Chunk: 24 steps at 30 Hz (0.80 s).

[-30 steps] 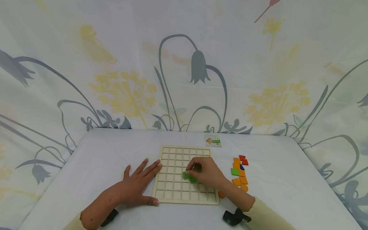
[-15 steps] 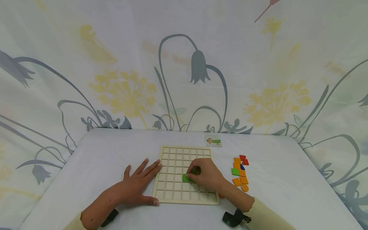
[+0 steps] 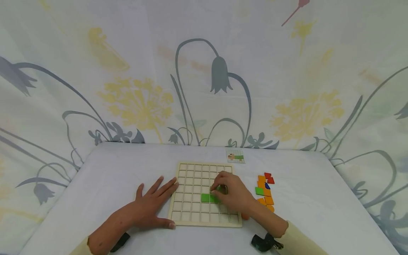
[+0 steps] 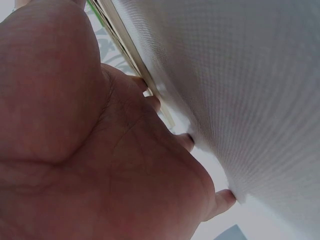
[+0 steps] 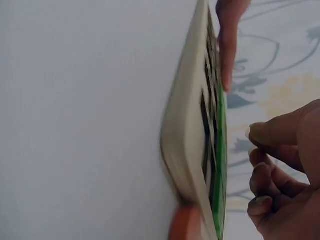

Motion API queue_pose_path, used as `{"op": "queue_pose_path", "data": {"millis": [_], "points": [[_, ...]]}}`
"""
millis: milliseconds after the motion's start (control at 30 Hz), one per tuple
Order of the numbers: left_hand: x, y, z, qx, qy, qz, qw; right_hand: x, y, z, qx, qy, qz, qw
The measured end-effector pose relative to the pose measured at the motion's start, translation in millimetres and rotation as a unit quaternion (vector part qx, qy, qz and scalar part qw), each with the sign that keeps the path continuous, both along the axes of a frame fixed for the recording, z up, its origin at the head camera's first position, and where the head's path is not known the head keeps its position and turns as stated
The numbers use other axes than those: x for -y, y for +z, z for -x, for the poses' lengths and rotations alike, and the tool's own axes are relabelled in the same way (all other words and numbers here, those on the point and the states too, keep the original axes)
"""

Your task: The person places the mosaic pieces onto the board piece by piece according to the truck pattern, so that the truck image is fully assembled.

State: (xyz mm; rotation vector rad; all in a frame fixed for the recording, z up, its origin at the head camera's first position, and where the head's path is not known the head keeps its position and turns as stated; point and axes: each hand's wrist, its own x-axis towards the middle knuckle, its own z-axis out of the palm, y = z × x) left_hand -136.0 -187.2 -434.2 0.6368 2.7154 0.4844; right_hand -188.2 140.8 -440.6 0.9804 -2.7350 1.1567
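Observation:
A pale wooden grid board [image 3: 188,223] lies on the white table. Two green square tiles [image 3: 205,198] sit side by side in its cells, the right one partly covered by my right hand [image 3: 234,191]. That hand hovers just over the board, its fingers bent. In the right wrist view nothing shows between the thumb [image 5: 265,133] and the fingertips, which stand slightly apart and off the green tiles [image 5: 222,150]. My left hand [image 3: 153,209] lies spread at the board's left side, fingertips and thumb at its edge.
Right of the board lie several loose orange tiles [image 3: 269,200], red tiles [image 3: 270,180], a green tile [image 3: 259,191] and a blue piece [image 3: 267,185]. An orange piece [image 5: 186,222] sits by the board's near right corner. A picture card [image 3: 235,156] lies behind the board.
The left green tile went from tilted in my right fingers to flat in its cell. My right hand has let go of it and shifted slightly right. The left hand stays put.

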Motion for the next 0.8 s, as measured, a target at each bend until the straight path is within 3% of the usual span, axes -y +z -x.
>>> {"op": "queue_pose_path", "data": {"millis": [200, 533, 800], "points": [[0.2, 0.3, 0.4, 0.005, 0.004, -0.004, 1.0000, -31.3, 0.9, 2.9, -0.016, -0.028, 0.006, 0.9995], [-0.9, -2.2, 2.2, -0.001, 0.005, 0.000, 1.0000, -94.1, 4.7, -2.0, -0.030, -0.133, -0.058, 0.9889], [0.1, -1.8, 0.6, 0.012, 0.010, 0.003, 0.9999, -127.7, 0.0, -6.8, -0.007, -0.128, -0.090, 0.9877]]}}
